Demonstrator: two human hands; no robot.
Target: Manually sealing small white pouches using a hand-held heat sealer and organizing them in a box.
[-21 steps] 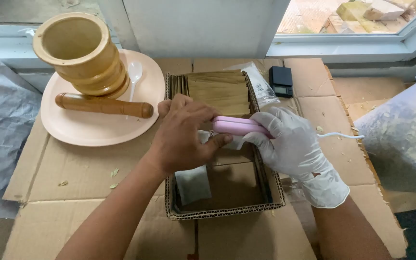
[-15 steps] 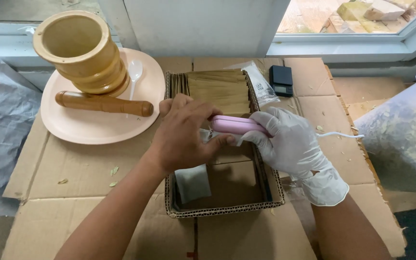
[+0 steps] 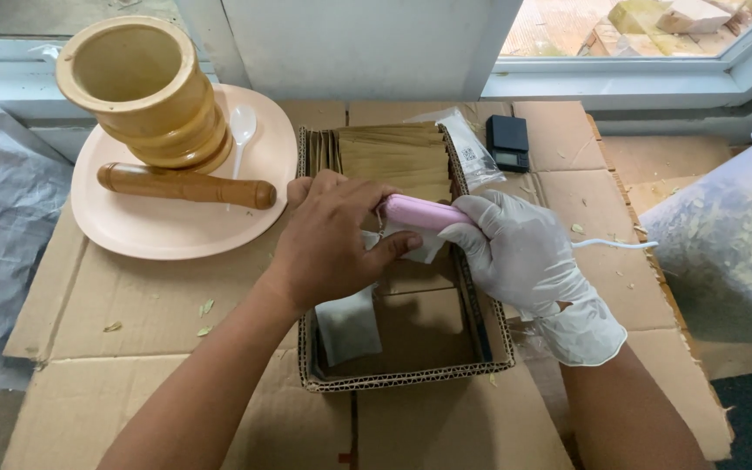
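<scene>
My right hand [image 3: 520, 252], in a white glove, grips a small pink corded handheld tool [image 3: 419, 211] over a shallow cardboard tray [image 3: 411, 376]. My bare left hand [image 3: 328, 244] pinches a small white sachet [image 3: 419, 244] right under the tool's tip. The sachet is mostly hidden by my fingers. Another pale sachet [image 3: 347, 324] lies flat in the tray's near left part. A stack of tan paper packets [image 3: 393, 157] fills the tray's far end.
A wooden mortar [image 3: 145, 91], a wooden pestle [image 3: 184, 185] and a white plastic spoon [image 3: 241, 130] sit on a peach plate [image 3: 145, 235] at the left. A small black device [image 3: 508, 142] lies behind the tray. A clear bag of dried leaves [image 3: 728, 235] stands at the right.
</scene>
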